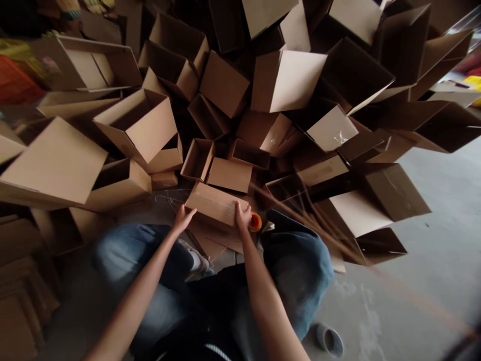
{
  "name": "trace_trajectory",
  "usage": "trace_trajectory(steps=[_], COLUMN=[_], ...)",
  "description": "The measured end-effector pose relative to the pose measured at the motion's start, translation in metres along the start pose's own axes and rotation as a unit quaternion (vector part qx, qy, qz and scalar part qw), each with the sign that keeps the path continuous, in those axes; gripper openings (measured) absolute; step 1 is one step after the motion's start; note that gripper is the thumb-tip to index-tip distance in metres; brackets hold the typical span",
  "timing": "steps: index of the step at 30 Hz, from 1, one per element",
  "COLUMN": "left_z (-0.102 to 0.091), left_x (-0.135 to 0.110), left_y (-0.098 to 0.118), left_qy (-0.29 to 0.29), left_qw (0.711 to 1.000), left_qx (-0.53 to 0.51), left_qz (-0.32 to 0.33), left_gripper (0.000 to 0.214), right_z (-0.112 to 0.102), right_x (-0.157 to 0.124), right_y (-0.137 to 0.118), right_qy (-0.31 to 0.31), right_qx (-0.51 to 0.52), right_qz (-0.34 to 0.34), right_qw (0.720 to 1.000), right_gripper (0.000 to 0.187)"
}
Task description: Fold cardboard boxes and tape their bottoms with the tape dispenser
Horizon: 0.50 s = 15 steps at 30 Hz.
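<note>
I sit on the floor in blue jeans with a small brown cardboard box (215,202) in front of my knees. My left hand (183,219) rests against the box's left end with fingers stretched along its side. My right hand (243,216) grips the box's right end, fingers curled over its top edge. A roll with a red and orange core (256,222) lies just right of my right hand. Flat cardboard pieces (220,238) lie under the box.
A big heap of assembled cardboard boxes (233,90) rises ahead and to both sides. Flattened cardboard sheets (22,296) are stacked at the lower left. Thin sticks (319,225) lie to the right. Bare concrete floor (424,281) shows at the right, a shoe (329,341) below.
</note>
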<state>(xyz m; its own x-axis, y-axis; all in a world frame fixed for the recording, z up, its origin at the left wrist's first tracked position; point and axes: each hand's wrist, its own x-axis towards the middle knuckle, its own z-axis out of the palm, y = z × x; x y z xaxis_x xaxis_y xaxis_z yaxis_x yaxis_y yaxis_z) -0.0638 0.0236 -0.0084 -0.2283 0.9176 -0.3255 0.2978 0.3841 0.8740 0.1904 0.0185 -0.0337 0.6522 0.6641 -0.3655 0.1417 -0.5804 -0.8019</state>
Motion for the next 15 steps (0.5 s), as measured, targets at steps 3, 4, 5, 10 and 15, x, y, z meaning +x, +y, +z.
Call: trace_trajectory(steps=[3,4,5,10,15], left_z=[0.001,0.001,0.001,0.000,0.009], left_x=[-0.001,-0.002,-0.002,-0.006,-0.012], left_y=[0.001,0.002,0.003,0.008,0.015], left_qy=[0.011,0.015,0.020,0.049,0.090], left_qw=[1.000,1.000,0.999,0.998,0.995], left_qx=[-0.020,-0.026,-0.030,-0.034,-0.032], left_qz=[-0.004,-0.005,-0.007,-0.024,-0.019], left_gripper=[0.038,0.037,0.035,0.022,0.022], right_z=[-0.001,-0.001,-0.002,-0.012,-0.036], right_x=[-0.002,-0.003,-0.004,-0.003,-0.008], right_y=[-0.001,-0.002,-0.002,0.002,0.010], right_qy=[-0.003,-0.004,-0.006,-0.040,-0.134], right_qx=[0.002,0.004,0.007,0.044,0.157], right_qz=[0.004,0.009,0.016,0.064,0.049], right_qw=[1.000,1.000,1.000,0.996,0.977], right_gripper=[0.086,0.088,0.089,0.081,0.057])
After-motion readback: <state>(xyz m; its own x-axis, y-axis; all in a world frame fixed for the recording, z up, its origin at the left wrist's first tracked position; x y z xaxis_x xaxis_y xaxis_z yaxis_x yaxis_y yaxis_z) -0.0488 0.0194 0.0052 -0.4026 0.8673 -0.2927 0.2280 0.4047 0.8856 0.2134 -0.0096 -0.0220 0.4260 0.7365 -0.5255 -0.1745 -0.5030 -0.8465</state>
